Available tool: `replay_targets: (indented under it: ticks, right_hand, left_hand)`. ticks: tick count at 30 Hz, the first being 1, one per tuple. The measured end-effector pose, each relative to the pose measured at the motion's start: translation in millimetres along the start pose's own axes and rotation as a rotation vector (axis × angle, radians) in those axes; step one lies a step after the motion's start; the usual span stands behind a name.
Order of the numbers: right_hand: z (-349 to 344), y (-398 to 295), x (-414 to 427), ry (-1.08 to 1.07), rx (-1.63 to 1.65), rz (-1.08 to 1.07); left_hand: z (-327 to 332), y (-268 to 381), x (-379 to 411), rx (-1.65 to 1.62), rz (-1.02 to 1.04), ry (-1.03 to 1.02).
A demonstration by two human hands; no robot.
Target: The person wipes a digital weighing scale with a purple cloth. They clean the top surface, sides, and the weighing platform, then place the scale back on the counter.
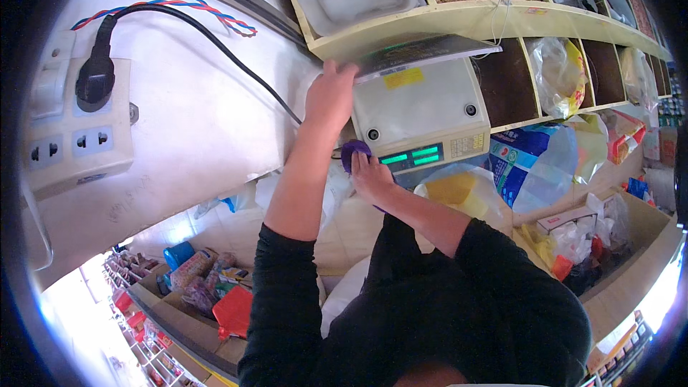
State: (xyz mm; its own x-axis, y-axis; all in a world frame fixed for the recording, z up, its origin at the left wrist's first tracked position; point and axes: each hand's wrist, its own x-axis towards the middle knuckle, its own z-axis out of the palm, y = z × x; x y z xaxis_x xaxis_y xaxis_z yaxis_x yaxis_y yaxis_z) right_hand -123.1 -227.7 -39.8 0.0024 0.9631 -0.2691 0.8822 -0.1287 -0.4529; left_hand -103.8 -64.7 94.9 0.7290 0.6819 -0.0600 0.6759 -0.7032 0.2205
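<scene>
A digital weighing scale [419,110] with a lit green display stands before me. Its metal weighing plate [424,56] is tilted up on edge at the far side, showing round supports on the pale body beneath. My left hand [330,97] grips the plate's left end. A purple cloth [355,155] is in my right hand [371,174], bunched against the scale's near left corner beside the display. Part of the cloth hangs below the right hand, mostly hidden by the wrist.
Divided wooden bins [564,24] holding beans and plastic bags rise behind the scale. A wall socket [78,118] with a black plug [95,83] and cable is at left. Open sacks [537,166] stand at right. Boxes of packaged goods [607,247] lie lower on both sides.
</scene>
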Motion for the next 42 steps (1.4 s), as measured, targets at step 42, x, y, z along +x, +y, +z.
replay_targets:
  ticks: [42]
  right_hand:
    - [-154, 341, -208, 0.592, 0.553, 0.116]
  left_hand:
    - [-2, 12, -10, 0.061, -0.007, -0.037]
